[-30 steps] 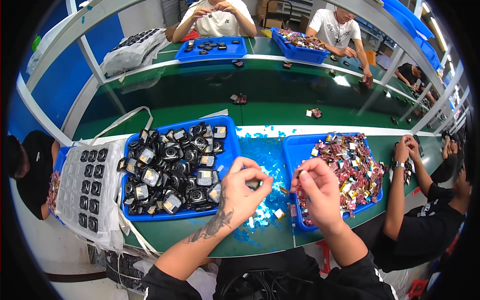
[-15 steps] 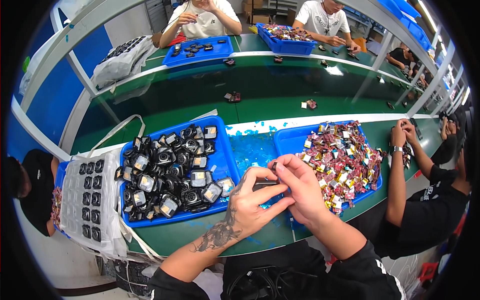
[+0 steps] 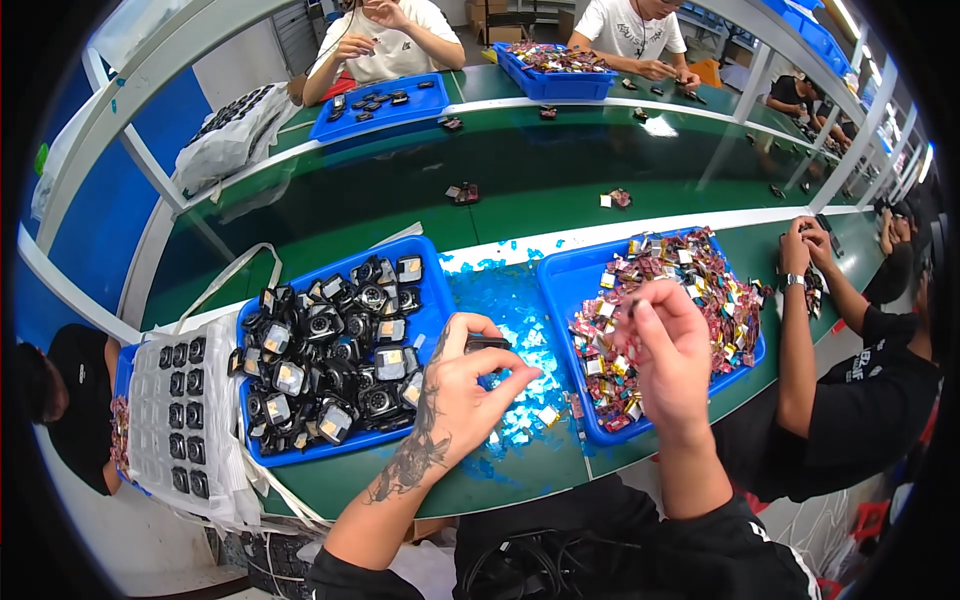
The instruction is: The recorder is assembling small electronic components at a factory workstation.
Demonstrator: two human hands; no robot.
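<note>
Between the two blue trays, my left hand (image 3: 462, 385) has its fingers closed around a black watch case (image 3: 487, 342), seen mostly edge-on. My right hand (image 3: 672, 345) is raised over the right tray, thumb and forefinger pinched on a small dark piece (image 3: 632, 308) that is blurred and partly hidden. A heap of black watch cases (image 3: 330, 330), several with pale square faces, fills the left blue tray (image 3: 447, 290). In the right blue tray (image 3: 556, 285) lies a pile of small reddish circuit boards (image 3: 655, 310) with white and yellow parts.
Blue film scraps (image 3: 510, 300) litter the green table between the trays. At the far left, a white moulded tray (image 3: 150, 400) holds rows of black cases. Beyond a white rail runs a dark green belt (image 3: 540, 160) carrying a few boards. Co-workers sit across and at both sides.
My hands, together before, have parted. The right one has moved right over the boards with the small dark piece; the left has drawn slightly left with the watch case.
</note>
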